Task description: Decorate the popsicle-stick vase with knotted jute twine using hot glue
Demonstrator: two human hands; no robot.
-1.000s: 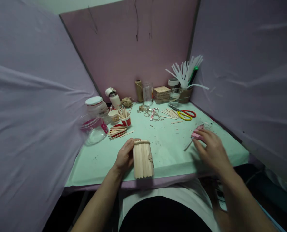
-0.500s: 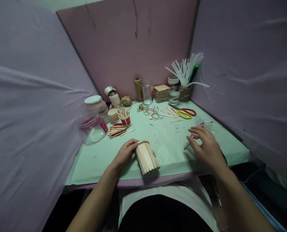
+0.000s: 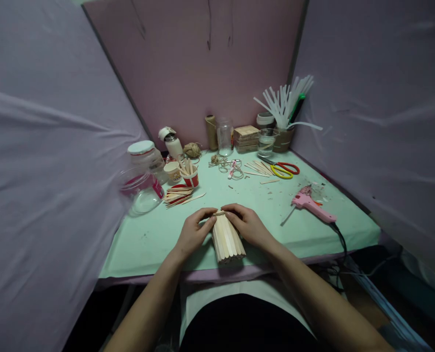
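Both hands are on a small craft piece of popsicle sticks (image 3: 228, 239) set side by side around a rounded body, with twine (image 3: 220, 213) along its far rim. My left hand (image 3: 196, 229) grips the far left edge, thumb and fingers closed on it. From the other side my right hand (image 3: 250, 226) holds the far right edge, its fingers bent over the rim. The piece lies tilted near the table's front edge, stick ends toward me. A pink glue gun (image 3: 311, 205) rests on the table to the right, nozzle pointing left, untouched.
Clear jars (image 3: 142, 193), a red cup of sticks (image 3: 190, 177) and loose sticks (image 3: 179, 195) stand at the left. Scissors (image 3: 281, 168), a water beaker (image 3: 266, 143) and a pot of white glue sticks (image 3: 283, 139) are back right. The gun's cord (image 3: 342, 239) hangs over the edge.
My right hand has moved left, away from the glue gun, and now holds the popsicle-stick piece with my left hand. The glue gun lies on the table, fully in view.
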